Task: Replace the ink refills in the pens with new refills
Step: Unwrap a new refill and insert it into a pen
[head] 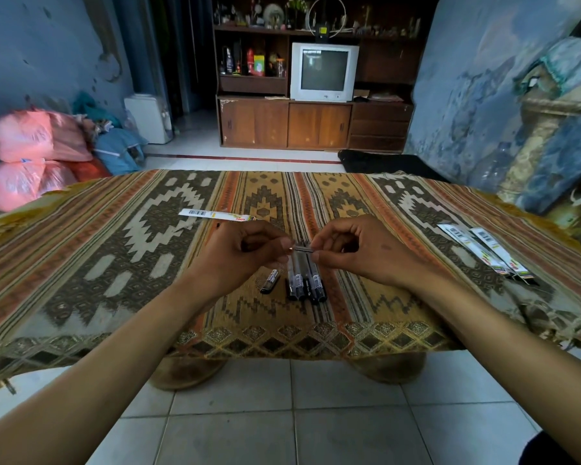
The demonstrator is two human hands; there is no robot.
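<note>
My left hand [245, 251] and my right hand [353, 250] meet above the middle of the table, both pinching one thin dark pen part [302, 250] that runs between their fingertips. Its left end shows a small metallic tip. Directly below them, several black pens [306, 280] lie side by side on the patterned cloth [114, 263]. A short black pen piece [270, 280] lies just left of that row. How much of the held part continues inside my left hand is hidden.
One white refill packet [215, 214] lies beyond my left hand. Several more refill packets [483, 253] lie fanned out at the right of the table. The near table edge hangs over a tiled floor [282, 414]. A cabinet with a television [322, 72] stands far behind.
</note>
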